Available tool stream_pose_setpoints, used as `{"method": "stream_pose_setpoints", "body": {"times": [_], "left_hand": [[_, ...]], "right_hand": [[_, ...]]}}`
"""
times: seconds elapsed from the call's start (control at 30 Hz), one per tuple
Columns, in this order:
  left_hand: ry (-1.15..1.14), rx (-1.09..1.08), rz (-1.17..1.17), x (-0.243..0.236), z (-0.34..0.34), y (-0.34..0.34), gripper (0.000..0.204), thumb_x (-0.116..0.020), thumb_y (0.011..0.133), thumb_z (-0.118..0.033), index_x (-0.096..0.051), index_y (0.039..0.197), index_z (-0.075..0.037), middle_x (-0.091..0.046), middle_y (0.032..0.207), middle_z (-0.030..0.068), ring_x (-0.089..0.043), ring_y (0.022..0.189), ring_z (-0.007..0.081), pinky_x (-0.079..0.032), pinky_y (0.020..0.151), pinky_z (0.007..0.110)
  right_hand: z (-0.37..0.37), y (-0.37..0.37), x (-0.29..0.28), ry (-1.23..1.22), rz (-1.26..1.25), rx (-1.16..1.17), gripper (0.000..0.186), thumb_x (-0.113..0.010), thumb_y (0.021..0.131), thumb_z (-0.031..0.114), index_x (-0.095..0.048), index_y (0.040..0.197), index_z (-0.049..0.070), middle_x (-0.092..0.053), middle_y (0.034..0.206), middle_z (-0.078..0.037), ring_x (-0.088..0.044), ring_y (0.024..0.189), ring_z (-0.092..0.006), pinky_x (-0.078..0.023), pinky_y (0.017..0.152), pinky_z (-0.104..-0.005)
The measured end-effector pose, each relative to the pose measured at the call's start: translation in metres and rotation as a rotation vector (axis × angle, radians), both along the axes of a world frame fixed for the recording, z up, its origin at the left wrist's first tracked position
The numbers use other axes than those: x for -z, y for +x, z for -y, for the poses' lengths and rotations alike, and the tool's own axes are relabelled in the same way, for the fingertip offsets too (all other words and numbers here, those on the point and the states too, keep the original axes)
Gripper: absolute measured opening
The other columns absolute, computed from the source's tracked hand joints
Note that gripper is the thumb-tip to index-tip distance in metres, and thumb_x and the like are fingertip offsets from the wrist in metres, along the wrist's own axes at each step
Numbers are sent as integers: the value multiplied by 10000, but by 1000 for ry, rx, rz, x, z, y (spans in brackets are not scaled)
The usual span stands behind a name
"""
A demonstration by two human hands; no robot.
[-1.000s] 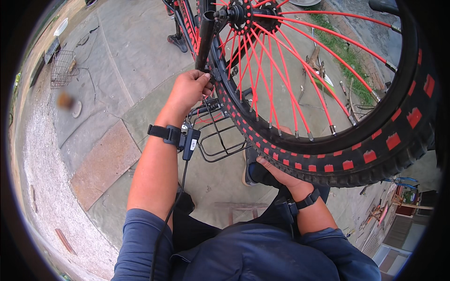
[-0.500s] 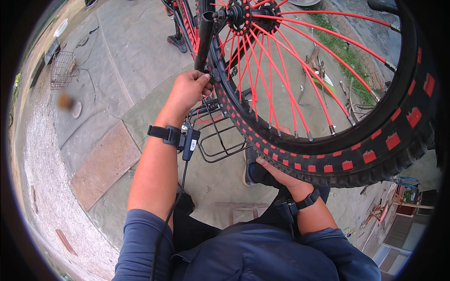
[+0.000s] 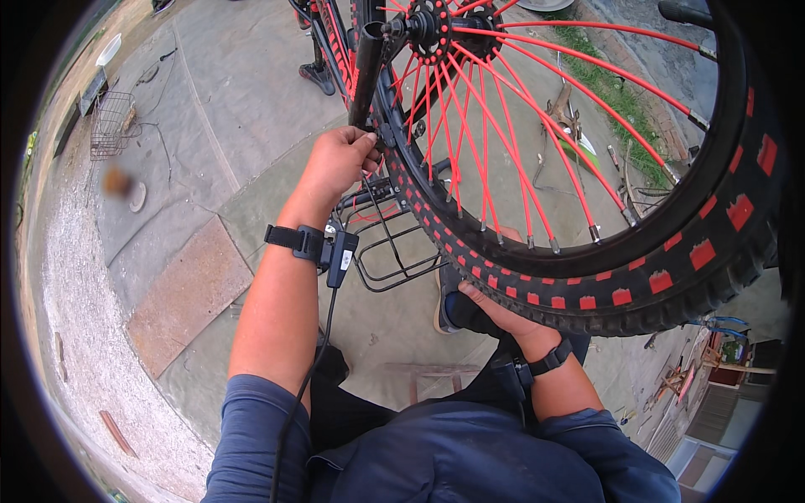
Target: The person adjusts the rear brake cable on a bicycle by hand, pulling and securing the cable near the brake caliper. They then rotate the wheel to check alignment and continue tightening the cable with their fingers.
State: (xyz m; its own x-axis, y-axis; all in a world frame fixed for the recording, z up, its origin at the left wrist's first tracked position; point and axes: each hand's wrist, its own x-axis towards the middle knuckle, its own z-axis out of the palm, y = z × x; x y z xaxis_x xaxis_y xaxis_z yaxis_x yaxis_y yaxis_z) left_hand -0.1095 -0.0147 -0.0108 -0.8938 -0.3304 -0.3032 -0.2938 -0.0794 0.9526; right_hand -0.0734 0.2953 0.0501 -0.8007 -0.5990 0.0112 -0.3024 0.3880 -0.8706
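Observation:
A bicycle wheel with a black tyre [image 3: 620,295], red tread patches and red spokes [image 3: 524,184] fills the upper right, its hub [image 3: 432,33] at the top. A black tube [image 3: 365,75] runs down from beside the hub. At that tube's lower end, against the rim, my left hand [image 3: 342,163] has its fingers closed in a pinch; what they hold is hidden. My right hand [image 3: 507,314] grips the tyre from below, thumb on the side, fingers mostly behind it. A black wire rack [image 3: 402,268] lies below the wheel, near my shoe [image 3: 446,302].
The concrete ground [image 3: 184,126] carries a wire basket [image 3: 109,117], a rusty sheet [image 3: 189,293] and a small wooden stool [image 3: 428,369] by my legs. Scattered tools [image 3: 570,117] show through the spokes near a grass strip. More clutter [image 3: 671,377] lies at the right.

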Motion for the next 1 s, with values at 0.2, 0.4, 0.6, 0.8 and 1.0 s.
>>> {"method": "stream_pose_setpoints", "body": {"times": [0.2,0.4,0.6,0.8,1.0], "left_hand": [[-7,3,4,-1,0,0,218,-597,1037,-216,-675,1045,-13,-671,890,20,-644,737,100,-464,616,255],[1,5,-11,0,0,-1,214,-595,1037,-210,-673,1048,-11,-673,892,21,-645,735,101,-465,616,255],[19,-2,-5,2,1,-1,210,-597,1033,-204,-671,1054,-9,-671,891,22,-643,732,100,-464,610,254],[52,-8,5,2,3,-2,221,-613,1013,-220,-670,1060,-11,-663,887,26,-638,727,104,-453,589,250],[61,-20,24,1,3,-2,236,-619,993,-228,-666,1068,-10,-644,880,22,-612,712,95,-435,570,240]], "right_hand": [[-1,-3,4,22,-141,-48,703,-881,806,261,-536,1376,37,-606,1229,-57,-607,1128,-186,-503,979,-349],[-1,0,2,15,-59,-22,685,-879,804,225,-535,1365,32,-609,1219,-57,-607,1122,-179,-500,985,-346],[5,0,-5,-29,-68,-33,666,-872,802,190,-535,1353,31,-614,1208,-52,-608,1112,-177,-501,980,-345],[7,5,-13,-71,234,83,675,-871,804,190,-524,1359,29,-616,1199,-45,-604,1105,-165,-499,977,-334],[7,9,-15,-183,440,155,677,-875,802,204,-522,1352,26,-615,1198,-46,-603,1101,-167,-500,973,-335]]}}
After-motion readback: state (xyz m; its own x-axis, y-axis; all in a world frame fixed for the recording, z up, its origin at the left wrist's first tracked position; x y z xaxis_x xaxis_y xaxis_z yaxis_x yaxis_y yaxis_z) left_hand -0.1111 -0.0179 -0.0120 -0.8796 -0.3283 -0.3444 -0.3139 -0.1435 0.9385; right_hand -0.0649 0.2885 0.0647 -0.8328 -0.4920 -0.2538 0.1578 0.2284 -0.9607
